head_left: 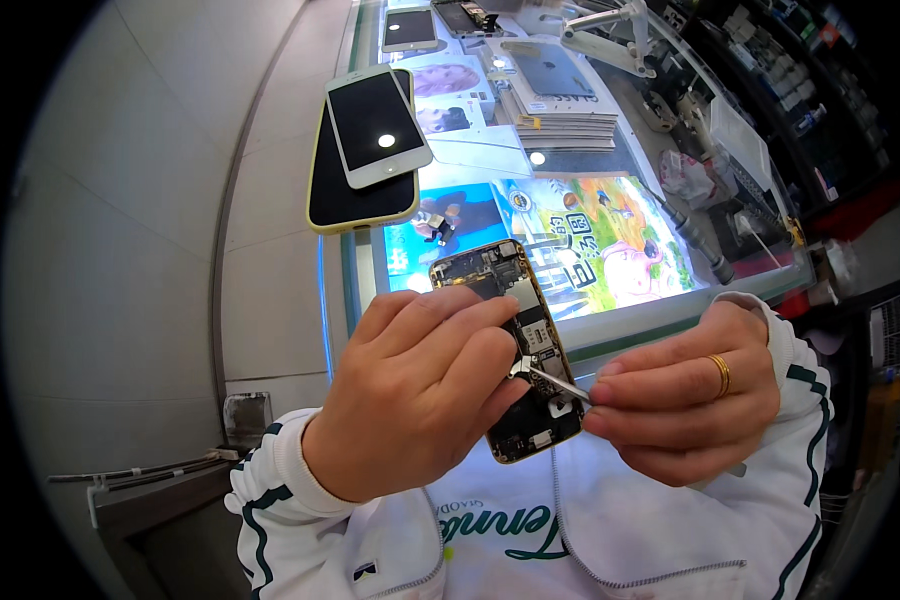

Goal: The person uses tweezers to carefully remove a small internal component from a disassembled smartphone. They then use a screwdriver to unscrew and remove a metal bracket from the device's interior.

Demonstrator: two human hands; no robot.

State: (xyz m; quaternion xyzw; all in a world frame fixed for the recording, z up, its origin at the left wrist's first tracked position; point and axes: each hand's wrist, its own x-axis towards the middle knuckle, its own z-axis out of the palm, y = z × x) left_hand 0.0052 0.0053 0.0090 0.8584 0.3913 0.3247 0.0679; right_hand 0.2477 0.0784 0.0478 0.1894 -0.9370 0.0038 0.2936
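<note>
glass counter (610, 325) fills the upper middle of the view, with colourful posters under its top, a stack of flat boxes (560, 115) farther back and a white lamp arm (610, 35) near the far end; pale tiled floor lies off to the left. two phones (365, 150) lie stacked near the counter's left edge, a white one atop a dark one with a yellowish rim. nearer, over the person's white jacket, the left hand (415, 400) is closed around the opened phone (515, 350), which is held tilted in the air just ahead of the counter's near edge, its circuit boards facing up. the right hand (685, 400), wearing a gold ring, has thumb and fingers pinched together on fine metal tweezers (555, 380), whose tips meet a small part at the middle of the board. to do this well, it seems wise to keep the left grip firm and steady, move only the tweezer tips in small strokes, and avoid scraping neighbouring parts. open room lies below and to the right; the counter's edge sits just behind the phone's top, so lifting away toward the chest looks freest.
</note>
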